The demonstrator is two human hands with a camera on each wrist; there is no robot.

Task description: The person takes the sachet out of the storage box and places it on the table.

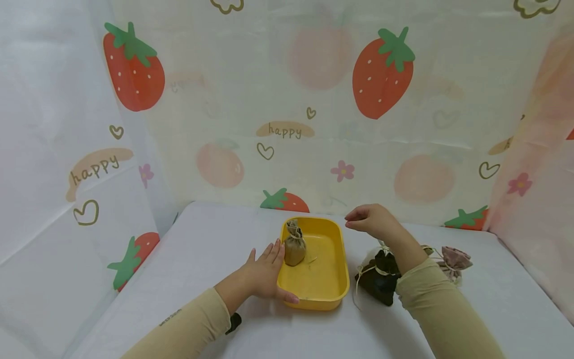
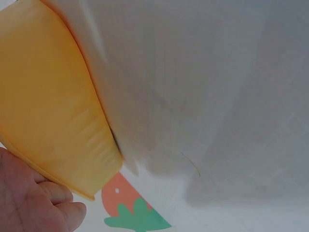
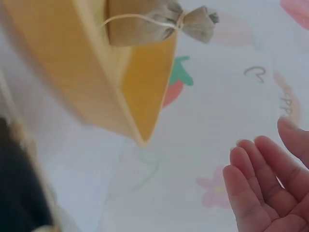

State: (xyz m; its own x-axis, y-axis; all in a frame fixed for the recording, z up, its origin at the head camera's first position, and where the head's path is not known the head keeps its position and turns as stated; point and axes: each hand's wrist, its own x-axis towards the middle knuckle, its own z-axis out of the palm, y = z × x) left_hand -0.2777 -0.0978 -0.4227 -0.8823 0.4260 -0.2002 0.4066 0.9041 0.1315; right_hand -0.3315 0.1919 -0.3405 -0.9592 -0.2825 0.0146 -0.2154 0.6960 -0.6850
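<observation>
A yellow plastic tray stands on the white table. Inside it, by the left wall, a tan drawstring pouch sits upright with its neck tied. My left hand rests against the tray's left rim, fingers extended and thumb by the front corner. In the left wrist view, the fingertips lie along the rim. Raised over the table to the right of the tray, my right hand holds nothing. Its fingers are loosely bent in the right wrist view, with the pouch showing above the tray wall.
Right of the tray lies a black drawstring pouch, with a pink pouch farther right; other pouches are partly hidden behind the right forearm. A small dark object shows beside the left sleeve. A printed curtain hangs behind the table.
</observation>
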